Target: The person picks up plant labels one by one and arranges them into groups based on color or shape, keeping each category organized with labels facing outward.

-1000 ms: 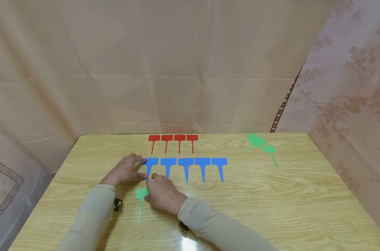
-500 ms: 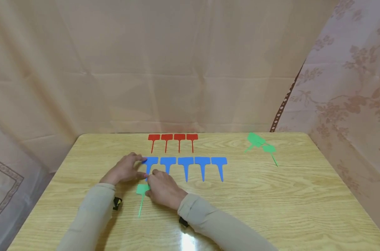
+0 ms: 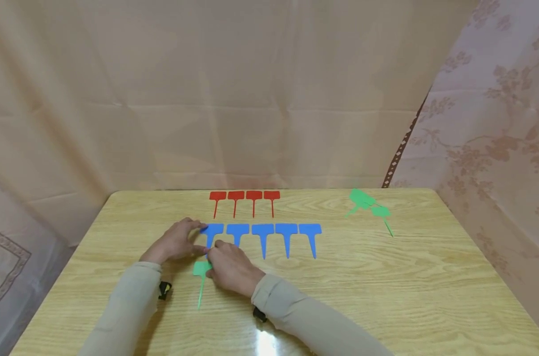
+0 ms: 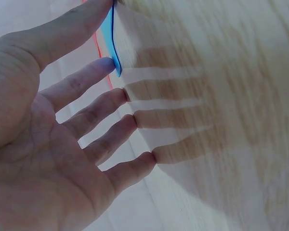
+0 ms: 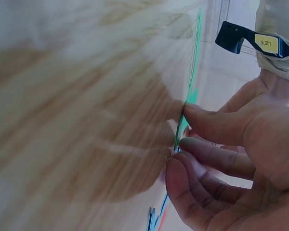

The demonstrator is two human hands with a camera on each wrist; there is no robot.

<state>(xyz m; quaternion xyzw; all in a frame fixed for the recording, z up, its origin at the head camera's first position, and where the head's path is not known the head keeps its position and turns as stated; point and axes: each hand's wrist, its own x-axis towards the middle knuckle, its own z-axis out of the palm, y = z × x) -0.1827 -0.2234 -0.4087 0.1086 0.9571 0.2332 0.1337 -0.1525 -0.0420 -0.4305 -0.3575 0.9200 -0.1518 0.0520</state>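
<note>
My left hand [image 3: 173,241] rests at the leftmost blue T-shaped tag [image 3: 214,229], its index finger at the head's left corner and its thumb by the stem's lower end. In the left wrist view the left hand [image 4: 62,120] has its fingers spread, two touching the blue tag [image 4: 109,38]. Just below the blue row, my right hand [image 3: 231,267] holds the head of a green tag [image 3: 201,268] by its right side, its stem pointing toward me. The right wrist view shows the right hand [image 5: 226,154] with thumb and forefinger on the green tag [image 5: 193,96].
Several blue tags [image 3: 263,229] continue the row to the right. Behind them lies a row of red tags [image 3: 253,195]. More green tags [image 3: 362,199] overlap at the back right of the wooden table [image 3: 385,296]. A beige curtain [image 3: 251,99] hangs behind.
My right hand has moved slightly away from me, and the green tag has slid with it toward the blue row. The left hand has stayed at the blue tag.
</note>
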